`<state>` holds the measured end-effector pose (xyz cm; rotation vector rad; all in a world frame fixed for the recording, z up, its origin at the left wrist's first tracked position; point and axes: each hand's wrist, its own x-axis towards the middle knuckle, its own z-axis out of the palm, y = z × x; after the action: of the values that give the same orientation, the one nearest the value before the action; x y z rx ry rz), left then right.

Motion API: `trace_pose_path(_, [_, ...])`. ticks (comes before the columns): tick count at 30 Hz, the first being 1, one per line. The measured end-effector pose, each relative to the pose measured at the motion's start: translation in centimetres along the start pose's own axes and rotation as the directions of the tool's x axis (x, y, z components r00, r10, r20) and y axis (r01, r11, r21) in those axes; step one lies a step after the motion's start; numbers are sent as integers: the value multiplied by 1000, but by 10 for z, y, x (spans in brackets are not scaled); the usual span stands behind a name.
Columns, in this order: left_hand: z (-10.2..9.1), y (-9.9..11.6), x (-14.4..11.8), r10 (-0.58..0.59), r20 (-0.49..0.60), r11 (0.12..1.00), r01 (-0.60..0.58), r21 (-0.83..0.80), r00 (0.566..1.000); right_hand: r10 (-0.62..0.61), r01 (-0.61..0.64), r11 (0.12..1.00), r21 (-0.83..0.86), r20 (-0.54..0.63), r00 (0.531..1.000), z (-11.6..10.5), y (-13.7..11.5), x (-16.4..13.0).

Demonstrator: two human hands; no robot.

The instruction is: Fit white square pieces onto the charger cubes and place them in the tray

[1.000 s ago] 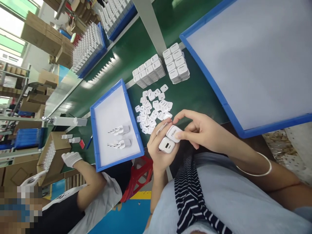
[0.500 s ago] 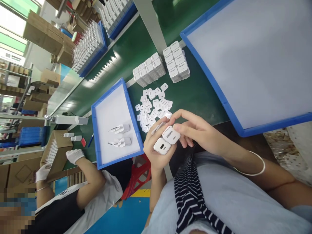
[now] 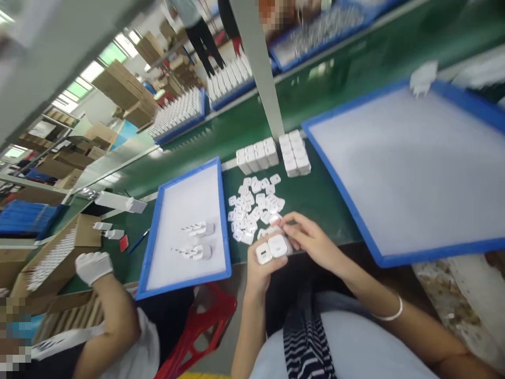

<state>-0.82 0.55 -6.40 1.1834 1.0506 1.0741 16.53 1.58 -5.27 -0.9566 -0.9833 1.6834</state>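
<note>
My left hand (image 3: 261, 269) holds two white charger plugs (image 3: 272, 248) side by side at the near edge of the green bench. My right hand (image 3: 311, 239) rests its fingertips on the right one of the pair. Just beyond the hands lies a heap of small white caps (image 3: 254, 206). Behind that heap stand two blocks of stacked white chargers (image 3: 273, 152).
A small blue-rimmed tray (image 3: 223, 210) at my left holds two chargers with prongs. A large blue-rimmed tray (image 3: 347, 195) lies at my right. A co-worker's white-gloved hand (image 3: 93, 266) is at lower left by a cardboard box (image 3: 51, 258). A grey post (image 3: 260, 68) rises behind.
The view has tilted up and pulled back, showing more of the far bench and people beyond. My hands have stayed together on the two chargers, now closer to the bench edge.
</note>
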Motion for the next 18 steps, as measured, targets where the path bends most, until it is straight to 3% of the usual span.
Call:
trace_pose_path(5, [12,-10,-9,-211,-1,947,204,-250,977,-32,34,987,-160,13,999,-6,19,14])
trace_pose_path(10, [17,-18,-7,-36,-23,975,30,-222,999,-106,88,925,-370,-29,994,-9,26,20])
trace_pose_path(15, [18,-22,-13,-76,-39,973,66,-220,996,-21,19,981,-193,-6,1000,-7,47,19])
trace_pose_path(18, [17,-20,-18,-69,-76,968,48,-246,995,25,-33,984,-175,-45,999,-9,61,15])
